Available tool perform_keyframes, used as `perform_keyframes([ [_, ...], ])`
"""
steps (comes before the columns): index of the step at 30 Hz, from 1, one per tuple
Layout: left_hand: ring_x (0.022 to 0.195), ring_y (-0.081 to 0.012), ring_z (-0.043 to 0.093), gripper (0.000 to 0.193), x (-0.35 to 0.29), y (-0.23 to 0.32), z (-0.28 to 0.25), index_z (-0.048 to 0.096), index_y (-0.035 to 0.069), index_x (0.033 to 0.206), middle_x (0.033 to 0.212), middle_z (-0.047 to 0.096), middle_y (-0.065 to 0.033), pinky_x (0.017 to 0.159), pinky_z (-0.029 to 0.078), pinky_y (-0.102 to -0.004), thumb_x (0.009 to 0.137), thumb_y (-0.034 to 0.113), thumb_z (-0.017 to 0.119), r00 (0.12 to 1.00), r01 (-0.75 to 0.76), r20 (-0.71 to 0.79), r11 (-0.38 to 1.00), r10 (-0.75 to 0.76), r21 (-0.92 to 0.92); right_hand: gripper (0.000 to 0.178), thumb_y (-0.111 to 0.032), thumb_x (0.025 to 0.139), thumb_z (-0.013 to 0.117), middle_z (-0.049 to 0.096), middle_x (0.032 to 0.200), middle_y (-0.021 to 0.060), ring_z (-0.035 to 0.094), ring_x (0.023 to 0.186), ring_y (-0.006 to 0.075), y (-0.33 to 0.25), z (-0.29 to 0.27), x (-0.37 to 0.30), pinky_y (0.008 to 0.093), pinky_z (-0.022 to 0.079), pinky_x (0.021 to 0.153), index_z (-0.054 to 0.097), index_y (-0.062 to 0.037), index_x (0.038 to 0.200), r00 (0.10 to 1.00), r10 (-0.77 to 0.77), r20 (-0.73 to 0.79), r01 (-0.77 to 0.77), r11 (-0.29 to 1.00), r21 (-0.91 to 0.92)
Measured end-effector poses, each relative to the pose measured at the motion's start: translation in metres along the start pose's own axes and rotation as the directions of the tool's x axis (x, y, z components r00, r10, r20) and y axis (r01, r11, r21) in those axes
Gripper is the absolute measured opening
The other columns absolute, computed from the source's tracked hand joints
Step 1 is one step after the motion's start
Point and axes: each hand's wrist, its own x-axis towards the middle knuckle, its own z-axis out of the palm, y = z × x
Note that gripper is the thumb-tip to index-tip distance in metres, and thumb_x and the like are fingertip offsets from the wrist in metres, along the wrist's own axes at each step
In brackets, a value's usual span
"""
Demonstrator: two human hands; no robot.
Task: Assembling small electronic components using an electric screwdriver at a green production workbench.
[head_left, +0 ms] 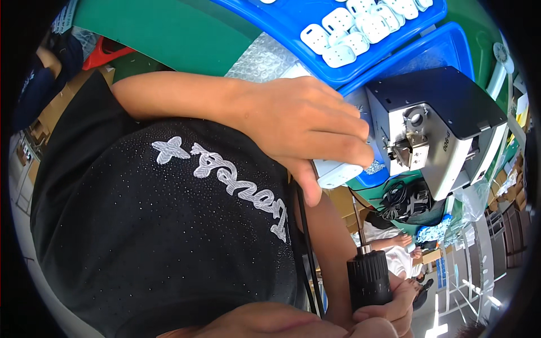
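Observation:
My left hand (307, 121) reaches across in front of my black shirt, its fingers and thumb closed round a white plastic housing (338, 173). Most of that piece is hidden under the fingers; one smooth end shows. Lower in the view, my right hand (389, 310) is wrapped round a black electric screwdriver (369, 279). Its long thin bit points up toward the housing, with a gap between them. A black and silver screw feeder (414, 135) stands just beyond my left hand. Similar white housings (372, 27) with small holes lie piled in a blue tray (315, 63).
Beside the feeder is a blue bin (459, 48), and small screws (375, 167) lie in a blue container by its front. Bubble wrap (262, 56) rests on the green table (163, 34). Black cables (394, 200) are bundled near the feeder. Other people are in the background.

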Motion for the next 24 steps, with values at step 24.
perform_keyframes([
  [24,0.066,-0.0229,0.06,0.068,-0.002,0.0,0.002,0.061,0.0,0.108,0.093,0.063,-0.01,0.051,0.045,-0.0317,0.091,0.065,0.049,1.0,-0.005,-0.02,1.0,0.005,-0.028,0.02,-0.017,0.092,0.058,0.044,0.064,-0.0056,0.048,0.051,0.0094,0.029,0.01,-0.008,0.0272,0.043,0.047,0.044,-0.016,0.078,0.979,-0.202,-0.035,0.202,0.979,-0.004],
])
